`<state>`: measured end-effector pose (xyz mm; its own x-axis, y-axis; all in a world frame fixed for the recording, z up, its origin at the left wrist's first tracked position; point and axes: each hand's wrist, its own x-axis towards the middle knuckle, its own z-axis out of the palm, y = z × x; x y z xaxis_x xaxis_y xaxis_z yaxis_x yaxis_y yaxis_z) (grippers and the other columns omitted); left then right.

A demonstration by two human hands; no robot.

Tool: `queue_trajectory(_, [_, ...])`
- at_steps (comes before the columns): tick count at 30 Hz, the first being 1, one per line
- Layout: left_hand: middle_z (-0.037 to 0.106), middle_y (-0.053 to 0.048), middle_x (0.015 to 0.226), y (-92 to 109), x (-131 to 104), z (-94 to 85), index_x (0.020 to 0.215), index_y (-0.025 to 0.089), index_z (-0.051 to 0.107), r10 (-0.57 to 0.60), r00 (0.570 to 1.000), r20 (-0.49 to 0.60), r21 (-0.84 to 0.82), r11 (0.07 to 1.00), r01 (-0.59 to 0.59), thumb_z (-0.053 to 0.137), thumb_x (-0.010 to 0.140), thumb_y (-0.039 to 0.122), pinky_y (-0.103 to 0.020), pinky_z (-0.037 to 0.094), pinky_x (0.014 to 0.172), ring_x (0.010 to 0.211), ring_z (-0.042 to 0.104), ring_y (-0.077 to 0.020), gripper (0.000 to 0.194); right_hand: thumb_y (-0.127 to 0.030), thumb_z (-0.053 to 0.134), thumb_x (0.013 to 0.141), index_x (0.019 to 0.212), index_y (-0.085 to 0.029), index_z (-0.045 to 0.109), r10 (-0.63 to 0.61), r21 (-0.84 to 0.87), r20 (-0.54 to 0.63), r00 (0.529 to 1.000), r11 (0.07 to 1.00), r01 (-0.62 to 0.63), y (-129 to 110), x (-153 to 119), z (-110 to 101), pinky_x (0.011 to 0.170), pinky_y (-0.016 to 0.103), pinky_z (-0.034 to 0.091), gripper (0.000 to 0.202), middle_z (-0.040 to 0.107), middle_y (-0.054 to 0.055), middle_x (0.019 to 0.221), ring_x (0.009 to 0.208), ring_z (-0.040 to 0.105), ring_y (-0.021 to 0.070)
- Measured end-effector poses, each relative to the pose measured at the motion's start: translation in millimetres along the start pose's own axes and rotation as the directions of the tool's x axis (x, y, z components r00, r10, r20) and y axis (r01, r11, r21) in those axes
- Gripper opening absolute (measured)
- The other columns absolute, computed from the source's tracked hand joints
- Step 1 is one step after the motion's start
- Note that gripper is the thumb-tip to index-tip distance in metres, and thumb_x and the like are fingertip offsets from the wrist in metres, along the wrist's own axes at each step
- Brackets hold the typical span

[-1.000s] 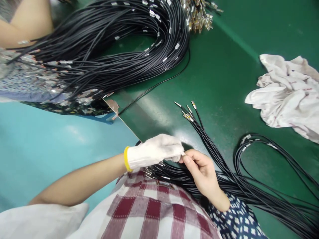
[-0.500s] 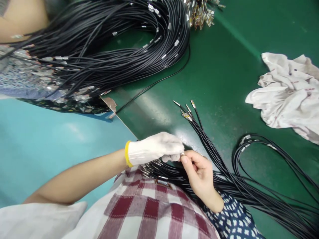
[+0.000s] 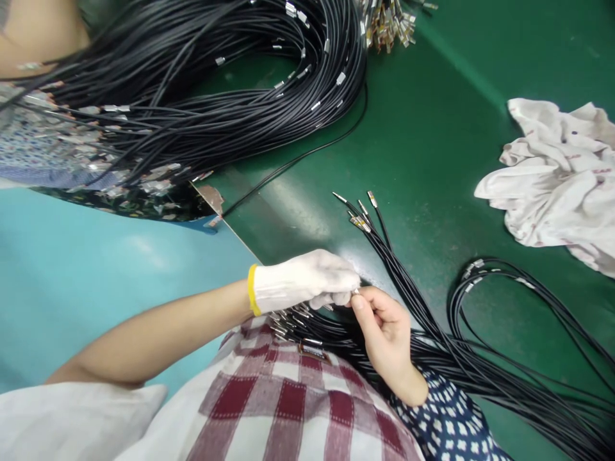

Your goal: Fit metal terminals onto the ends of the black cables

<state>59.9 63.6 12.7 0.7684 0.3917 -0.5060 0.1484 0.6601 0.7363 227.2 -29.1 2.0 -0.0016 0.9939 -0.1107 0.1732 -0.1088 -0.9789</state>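
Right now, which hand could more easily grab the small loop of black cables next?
Probably the bare right hand: it's nearer the small loop of black cables than the white-gloved left hand.

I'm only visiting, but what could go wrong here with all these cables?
The small metal piece pinched by the bare right hand, beside the gloved left hand, might slip, being so tiny. If it has a sharp edge, it could nick that ungloved hand. The lone cable running to the edge of the table might get snagged by someone passing.
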Motion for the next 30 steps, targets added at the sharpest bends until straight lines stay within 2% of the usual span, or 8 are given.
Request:
queue_trajectory(6, [0.048, 0.003, 0.062, 4.2, 1.5, 1.4, 0.064, 0.015, 0.051, -0.001, 1.000, -0.006, 0.003, 1.000, 0.001, 0.060, 0.085, 0.047, -0.021, 0.024, 0.045, 0.048, 0.035, -0.0058, 0.040, -0.020, 0.058, 0.094, 0.070, -0.018, 0.063, 0.015, 0.031, -0.002, 1.000, 0.999, -0.015, 0.3, 0.8, -0.1, 0.050, 0.019, 0.040, 0.025, 0.060, -0.002, 0.061, 0.054, 0.051, 0.0110])
queue_trajectory(11, [0.049, 0.003, 0.061, 7.7, 1.5, 3.6, 0.063, 0.016, 0.050, -0.043, 0.998, -0.038, 0.021, 0.999, 0.044, 0.061, 0.083, 0.050, -0.022, 0.025, 0.045, 0.048, 0.036, -0.0061, 0.041, -0.021, 0.057, 0.095, 0.069, -0.018, 0.062, 0.018, 0.049, 0.000, 1.000, 0.999, -0.018, -0.5, 1.3, 0.0, 0.049, 0.019, 0.038, 0.026, 0.058, -0.003, 0.059, 0.053, 0.048, 0.0108])
queue_trajectory(16, [0.049, 0.003, 0.060, 3.8, 2.4, 2.3, 0.065, 0.015, 0.052, -0.015, 1.000, -0.027, 0.018, 1.000, 0.015, 0.059, 0.086, 0.047, -0.022, 0.027, 0.046, 0.048, 0.037, -0.0061, 0.039, -0.025, 0.055, 0.098, 0.075, -0.019, 0.062, 0.035, 0.102, 0.043, 0.998, 0.994, -0.040, 5.2, 1.2, -0.7, 0.054, 0.021, 0.041, 0.025, 0.059, -0.002, 0.065, 0.059, 0.052, 0.0119])
queue_trajectory(20, [0.050, 0.003, 0.059, 0.3, 2.6, 1.0, 0.065, 0.015, 0.054, 0.002, 0.999, -0.041, 0.006, 1.000, -0.002, 0.060, 0.087, 0.045, -0.022, 0.028, 0.047, 0.048, 0.038, -0.0062, 0.037, -0.028, 0.052, 0.101, 0.081, -0.020, 0.063, 0.043, 0.177, 0.123, 0.992, 0.982, -0.065, 9.2, 0.2, -3.6, 0.060, 0.023, 0.042, 0.024, 0.050, -0.004, 0.064, 0.062, 0.051, 0.0122])
queue_trajectory(23, [0.052, 0.002, 0.063, -2.3, 1.6, 0.6, 0.068, 0.014, 0.056, 0.025, 0.998, -0.057, -0.007, 1.000, -0.025, 0.058, 0.089, 0.044, -0.022, 0.030, 0.047, 0.048, 0.040, -0.0062, 0.037, -0.029, 0.049, 0.103, 0.089, -0.020, 0.064, 0.040, 0.172, 0.176, 0.984, 0.983, -0.071, 8.3, -0.2, -8.2, 0.058, 0.024, 0.040, 0.022, 0.045, -0.005, 0.062, 0.058, 0.046, 0.0118])
queue_trajectory(26, [0.051, 0.002, 0.061, -4.1, 0.0, 2.2, 0.065, 0.014, 0.054, 0.062, 0.993, -0.096, -0.011, 0.998, -0.063, 0.052, 0.093, 0.045, -0.022, 0.031, 0.048, 0.048, 0.041, -0.0070, 0.042, -0.029, 0.049, 0.103, 0.098, -0.019, 0.065, 0.042, 0.182, 0.168, 0.985, 0.980, -0.073, 4.9, 0.6, -13.6, 0.059, 0.024, 0.042, 0.020, 0.050, -0.004, 0.063, 0.057, 0.048, 0.0117])
queue_trajectory(30, [0.045, 0.003, 0.053, -3.6, -1.3, 5.9, 0.061, 0.016, 0.050, 0.041, 0.981, -0.190, 0.027, 0.999, -0.036, 0.048, 0.096, 0.040, -0.023, 0.034, 0.051, 0.048, 0.040, -0.0084, 0.042, -0.032, 0.047, 0.104, 0.106, -0.019, 0.066, 0.087, 0.261, 0.155, 0.984, 0.957, -0.126, 2.3, 2.1, -19.1, 0.065, 0.027, 0.050, 0.023, 0.059, -0.004, 0.063, 0.057, 0.056, 0.0125])
